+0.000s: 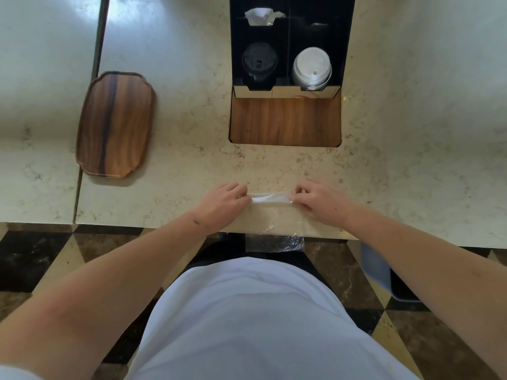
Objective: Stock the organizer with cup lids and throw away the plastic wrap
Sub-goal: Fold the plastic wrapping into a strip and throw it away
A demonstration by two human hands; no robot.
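A clear plastic wrap [275, 237] lies on the marble counter near its front edge, its loose end hanging over the edge. My left hand [223, 200] and my right hand [315, 200] each pinch one end of the wrap's rolled-up far edge [270, 200], stretched between them. Farther back stands the black organizer [345, 50]. Its front left compartment holds a stack of black cup lids [259, 63], and its front right compartment holds a stack of white cup lids [311, 68].
A wooden tray [115, 124] sits on the counter to the left. A wooden panel [285, 122] is set into the counter in front of the organizer. White napkins [260, 16] fill a back compartment. A grey bin [384, 272] stands on the floor at right.
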